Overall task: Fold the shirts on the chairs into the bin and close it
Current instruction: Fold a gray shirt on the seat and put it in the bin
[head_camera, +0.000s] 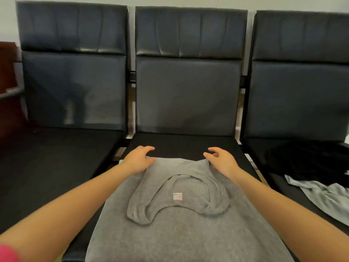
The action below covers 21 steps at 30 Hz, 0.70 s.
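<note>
Grey shirt [188,233] lies lengthwise toward the person; left hand [138,160] and right hand [221,160], fingers relaxed, rest on its far corners.

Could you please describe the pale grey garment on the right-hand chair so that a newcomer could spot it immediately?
Of the three black chairs, take the right chair. On its seat lies a black garment, and the pale grey garment sits crumpled against its near edge. It is lighter and bluer than the grey shirt spread on the middle chair.

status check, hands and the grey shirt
Left hand and right hand open at the grey shirt far edge. Shirt flat on middle chair. Bin not in view.
</note>
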{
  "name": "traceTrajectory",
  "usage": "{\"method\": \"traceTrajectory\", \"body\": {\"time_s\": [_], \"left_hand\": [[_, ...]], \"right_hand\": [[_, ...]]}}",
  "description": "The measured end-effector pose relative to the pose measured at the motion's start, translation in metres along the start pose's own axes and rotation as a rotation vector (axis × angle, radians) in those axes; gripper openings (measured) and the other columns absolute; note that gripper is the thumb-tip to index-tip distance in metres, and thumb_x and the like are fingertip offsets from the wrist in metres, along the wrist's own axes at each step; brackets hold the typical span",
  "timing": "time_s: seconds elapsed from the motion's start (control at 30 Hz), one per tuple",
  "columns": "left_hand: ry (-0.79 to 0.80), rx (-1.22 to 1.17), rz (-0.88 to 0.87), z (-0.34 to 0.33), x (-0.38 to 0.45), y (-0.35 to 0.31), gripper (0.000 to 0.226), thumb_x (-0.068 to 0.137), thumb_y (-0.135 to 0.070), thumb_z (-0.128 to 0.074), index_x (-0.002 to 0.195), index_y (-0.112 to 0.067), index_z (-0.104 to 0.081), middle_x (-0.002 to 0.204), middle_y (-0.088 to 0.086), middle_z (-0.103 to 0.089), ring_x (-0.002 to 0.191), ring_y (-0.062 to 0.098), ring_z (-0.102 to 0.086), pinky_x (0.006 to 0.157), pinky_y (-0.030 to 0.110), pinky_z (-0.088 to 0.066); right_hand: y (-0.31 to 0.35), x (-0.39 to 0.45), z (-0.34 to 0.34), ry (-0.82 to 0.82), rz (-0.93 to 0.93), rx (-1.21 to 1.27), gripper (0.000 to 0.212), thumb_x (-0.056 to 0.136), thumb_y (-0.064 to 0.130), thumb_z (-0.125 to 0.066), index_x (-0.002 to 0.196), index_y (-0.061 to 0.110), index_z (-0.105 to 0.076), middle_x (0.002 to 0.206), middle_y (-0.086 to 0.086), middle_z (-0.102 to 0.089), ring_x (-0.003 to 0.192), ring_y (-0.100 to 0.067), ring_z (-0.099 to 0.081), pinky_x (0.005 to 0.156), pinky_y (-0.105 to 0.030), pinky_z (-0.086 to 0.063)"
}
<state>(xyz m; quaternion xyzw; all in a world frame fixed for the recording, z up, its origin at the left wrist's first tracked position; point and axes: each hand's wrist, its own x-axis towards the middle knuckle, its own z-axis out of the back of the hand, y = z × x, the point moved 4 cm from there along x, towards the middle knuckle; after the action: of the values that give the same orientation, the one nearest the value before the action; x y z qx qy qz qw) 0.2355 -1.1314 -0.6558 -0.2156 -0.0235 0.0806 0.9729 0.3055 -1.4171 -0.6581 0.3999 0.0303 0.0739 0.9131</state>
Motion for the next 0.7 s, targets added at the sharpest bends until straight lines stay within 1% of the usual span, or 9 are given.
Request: {"method": "traceTrajectory", "body": {"time_s": [0.07,0.17,0.23,0.33,0.37,0.5,0.57,0.63,0.7], "left_hand": [[0.007,0.06,0.008,-0.011,0.002,0.002,0.052,0.093,-0.04,-0.057,0.142,-0.028,-0.043,0.133,0.003,-0.049,0.105,0.016,-0.056,0.088,0.026,-0.043],[-0.057,0.018,-0.014,-0.015,0.002,0.01,0.035,0.093,-0.036,-0.058,0.127,-0.028,-0.057,0.122,-0.003,-0.055,0.101,0.012,-0.055,0.085,0.022,-0.041],[-0.104,-0.044,-0.029,-0.016,-0.001,0.017,0.023,0.093,-0.032,-0.059,0.116,-0.028,-0.063,0.115,-0.005,-0.059,0.099,0.01,-0.054,0.083,0.023,-0.039],[-0.191,-0.118,-0.041,-0.017,-0.004,0.026,0.013,0.093,-0.028,-0.059,0.105,-0.029,-0.066,0.1,-0.008,-0.056,0.088,0.006,-0.053,0.08,0.023,-0.038],[-0.218,-0.141,-0.051,-0.016,-0.003,0.027,0.011,0.093,-0.027,-0.06,0.102,-0.029,-0.066,0.096,-0.009,-0.055,0.085,0.005,-0.052,0.079,0.023,-0.038],[-0.27,-0.214,-0.103,-0.01,0.011,0.027,0.011,0.092,-0.022,-0.061,0.096,-0.032,-0.064,0.088,-0.014,-0.052,0.082,0.004,-0.052,0.079,0.023,-0.039],[-0.252,-0.216,-0.118,-0.011,0.021,0.024,0.012,0.092,-0.02,-0.061,0.1,-0.028,-0.067,0.09,-0.011,-0.053,0.083,0.006,-0.053,0.08,0.026,-0.043],[-0.226,-0.206,-0.125,-0.013,0.03,0.022,0.014,0.092,-0.018,-0.061,0.103,-0.023,-0.068,0.094,-0.005,-0.054,0.084,0.012,-0.056,0.083,0.033,-0.05],[-0.214,-0.191,-0.118,-0.014,0.041,0.023,0.015,0.092,-0.017,-0.061,0.104,-0.022,-0.069,0.096,-0.003,-0.054,0.083,0.015,-0.058,0.084,0.037,-0.052]], "right_hand": [[0.002,0.004,-0.009,0.043,0.003,-0.124,0.046,0.091,0.045,-0.059,0.131,0.023,-0.056,0.12,0.0,-0.061,0.108,-0.018,-0.059,0.083,-0.027,-0.044],[0.001,0.003,-0.013,0.096,0.032,-0.307,0.025,0.091,0.035,-0.061,0.113,0.024,-0.066,0.104,0.004,-0.062,0.098,-0.016,-0.06,0.076,-0.027,-0.046],[-0.005,0.001,-0.009,0.105,0.051,-0.276,0.013,0.09,0.03,-0.063,0.1,0.025,-0.069,0.095,0.006,-0.064,0.092,-0.014,-0.061,0.076,-0.028,-0.048],[-0.018,0.001,0.002,0.074,0.125,-0.147,0.002,0.087,0.027,-0.068,0.089,0.027,-0.069,0.093,0.008,-0.066,0.09,-0.011,-0.059,0.074,-0.025,-0.044],[-0.02,0.0,0.006,0.066,0.15,-0.121,0.002,0.086,0.029,-0.069,0.087,0.027,-0.069,0.093,0.009,-0.065,0.09,-0.011,-0.058,0.075,-0.024,-0.044],[-0.022,0.01,0.017,0.053,0.155,0.035,0.019,0.086,0.045,-0.066,0.089,0.028,-0.073,0.097,0.011,-0.061,0.091,-0.009,-0.057,0.08,-0.028,-0.046],[-0.019,0.022,0.015,0.068,0.168,-0.116,0.014,0.087,0.042,-0.066,0.09,0.029,-0.071,0.095,0.011,-0.056,0.09,-0.009,-0.055,0.079,-0.026,-0.041],[-0.015,0.035,0.011,0.088,0.198,-0.243,0.004,0.089,0.032,-0.066,0.091,0.031,-0.068,0.091,0.01,-0.054,0.09,-0.011,-0.054,0.077,-0.025,-0.036],[-0.012,0.049,0.009,0.098,0.213,-0.19,0.007,0.089,0.026,-0.065,0.09,0.024,-0.072,0.087,0.01,-0.06,0.088,-0.011,-0.056,0.073,-0.026,-0.039]]}}
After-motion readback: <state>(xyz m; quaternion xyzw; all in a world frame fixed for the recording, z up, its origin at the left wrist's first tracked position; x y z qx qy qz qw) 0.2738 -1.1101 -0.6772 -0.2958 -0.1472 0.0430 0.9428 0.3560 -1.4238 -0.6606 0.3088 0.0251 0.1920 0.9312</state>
